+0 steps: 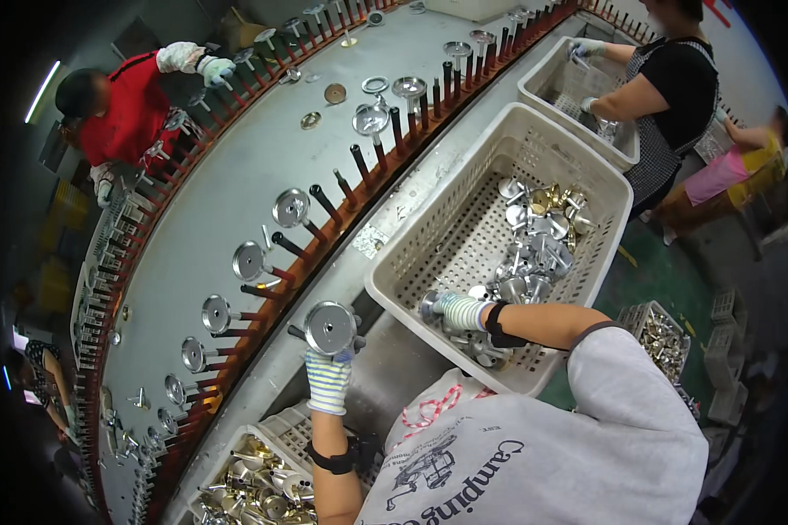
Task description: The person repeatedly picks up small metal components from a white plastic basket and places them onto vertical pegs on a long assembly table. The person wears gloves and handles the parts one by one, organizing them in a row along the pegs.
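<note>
My left hand [329,378], in a striped knit glove, is closed on a silvery round metal disc part [330,327] with a small centre hole. The disc hides most of the fingers. It is beside a dark-tipped post of the conveyor [296,332]. My right hand [460,311], gloved alike, reaches into the near corner of a large pale plastic crate [385,284]. Its fingers are closed round another round-ended metal part [429,304]. Silver and brass-coloured metal parts [534,245] lie heaped along the crate's right side.
Upright posts on the curved conveyor [324,206] carry similar disc parts [249,260]. A second crate [223,446] of parts stands at lower left. One co-worker [136,114] in red works across the table; another [652,96] handles parts in a farther crate [534,83].
</note>
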Tool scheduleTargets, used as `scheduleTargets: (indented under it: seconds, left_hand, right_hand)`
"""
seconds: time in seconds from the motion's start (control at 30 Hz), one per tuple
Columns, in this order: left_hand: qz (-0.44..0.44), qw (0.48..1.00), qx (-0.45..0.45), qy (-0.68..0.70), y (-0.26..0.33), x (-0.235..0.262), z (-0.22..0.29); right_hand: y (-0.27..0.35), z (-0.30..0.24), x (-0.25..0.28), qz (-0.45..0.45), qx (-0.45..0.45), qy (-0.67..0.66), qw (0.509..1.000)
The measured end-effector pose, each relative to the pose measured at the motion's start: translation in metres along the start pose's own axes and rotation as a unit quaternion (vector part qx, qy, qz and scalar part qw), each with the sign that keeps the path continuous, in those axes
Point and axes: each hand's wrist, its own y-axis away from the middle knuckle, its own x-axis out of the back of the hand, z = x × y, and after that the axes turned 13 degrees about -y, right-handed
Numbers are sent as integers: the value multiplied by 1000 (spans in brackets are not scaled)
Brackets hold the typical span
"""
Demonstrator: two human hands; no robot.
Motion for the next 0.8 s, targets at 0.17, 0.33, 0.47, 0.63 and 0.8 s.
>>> scheduleTargets:
  seconds: [0.17, 0.33, 0.47, 0.63, 0.8]
  left_hand:
    - [-19, 994, -37, 101, -61, -5, 43]
    - [99, 987, -127, 19, -139, -1, 37]
    - [223, 947, -50, -225, -192, -9, 37]
    - [273, 897, -10, -347, -234, 16, -33]
    - [260, 929, 51, -259, -190, 9, -21]
  right_hand:
    - [16, -81, 87, -20, -16, -127, 992]
    - [77, -157, 144, 64, 67, -372, 923]
    - [97, -175, 140, 70, 135, -621, 769]
    - [67, -159, 107, 60, 135, -777, 612]
    - [60, -147, 104, 81, 115, -818, 558]
